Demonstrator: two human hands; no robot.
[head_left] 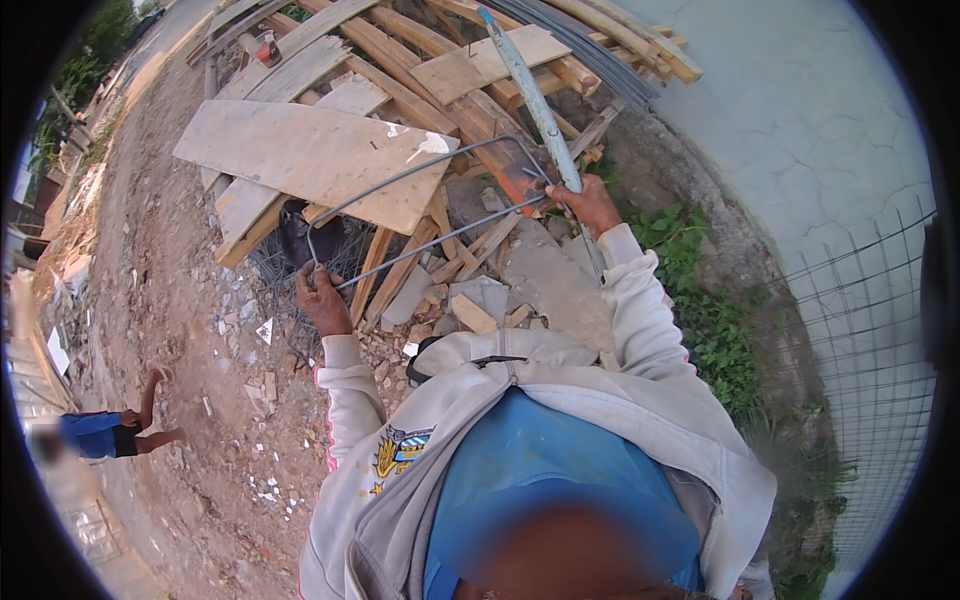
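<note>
Steel reinforcing rod, bent into a long narrow rectangular stirrup (pixel 440 243), stretches between my two hands above the wood pile. My left hand (pixel 322 300) is closed on its near-left end. At its right end, my right hand (pixel 592 205) has its fingers wrapped round a chipped light-blue pipe (pixel 537 100), which slants from the far top down past the hand. Whether that hand also grips the rod is hidden by the fingers. Under the stirrup's right end lies a timber beam (pixel 490 140) with an orange-red stained end.
A broad plywood board (pixel 300 155) lies on stacked planks, with a dark bucket-like object (pixel 305 235) below it. Long steel bars (pixel 590 55) lie at the back. Rubble covers the ground; green plants (pixel 695 290) and wire mesh (pixel 870 310) are at right. Another person (pixel 100 432) is at far left.
</note>
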